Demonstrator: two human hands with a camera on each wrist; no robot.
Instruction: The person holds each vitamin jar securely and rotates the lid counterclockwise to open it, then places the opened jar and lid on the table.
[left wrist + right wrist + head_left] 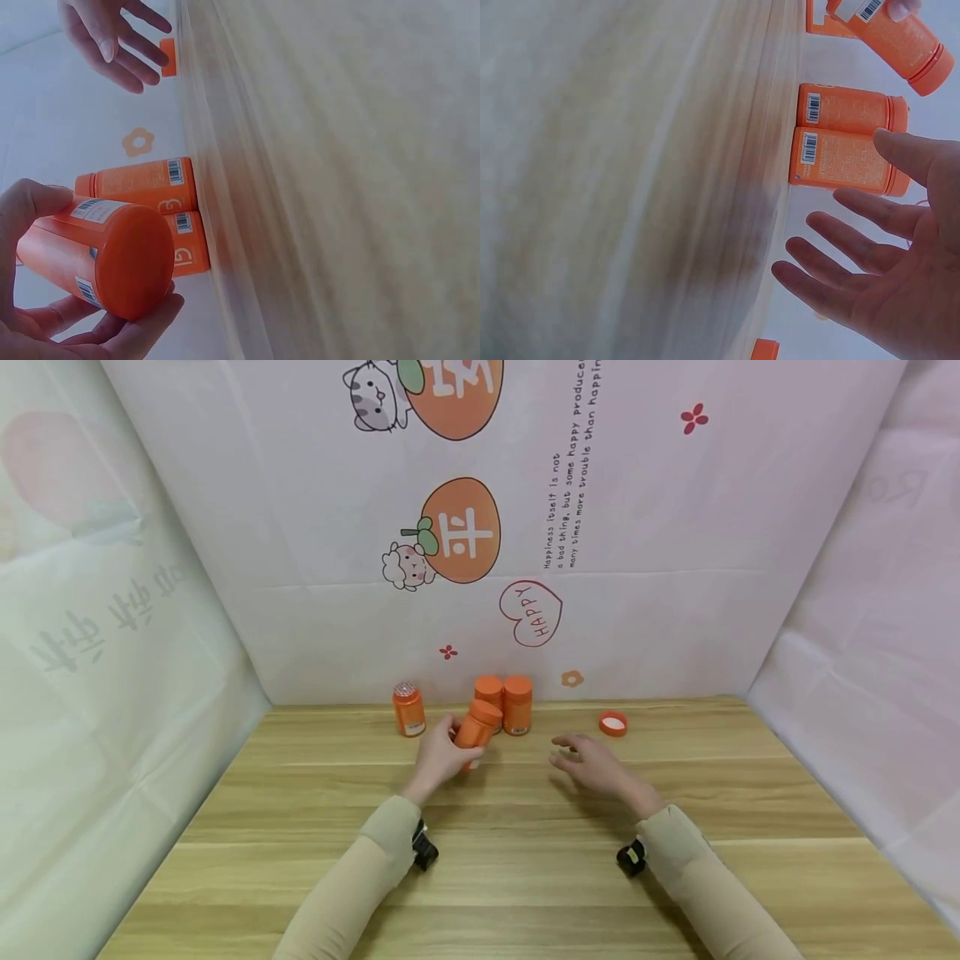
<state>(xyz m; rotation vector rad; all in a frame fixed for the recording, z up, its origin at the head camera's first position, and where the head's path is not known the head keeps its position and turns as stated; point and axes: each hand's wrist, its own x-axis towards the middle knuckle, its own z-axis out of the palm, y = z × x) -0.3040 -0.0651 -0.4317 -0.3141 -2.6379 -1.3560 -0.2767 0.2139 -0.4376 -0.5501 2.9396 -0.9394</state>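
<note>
My left hand (441,755) grips an orange bottle (477,725) with its lid on, tilted and raised off the table; its base and barcode labels face the left wrist view. Behind it two more lidded orange bottles (517,706) stand side by side against the back wall. To the left, an orange bottle (409,713) stands without a lid, a patterned seal over its mouth. My right hand (592,766) hovers over the table with fingers spread and nothing in them. An orange lid (613,723) lies beyond it, its white inside facing up.
The wood-grain table (525,860) meets a white printed sheet (637,568) at the back. White sheets also hang at both sides. A small black camera (424,850) is strapped to the left wrist, another (632,858) to the right.
</note>
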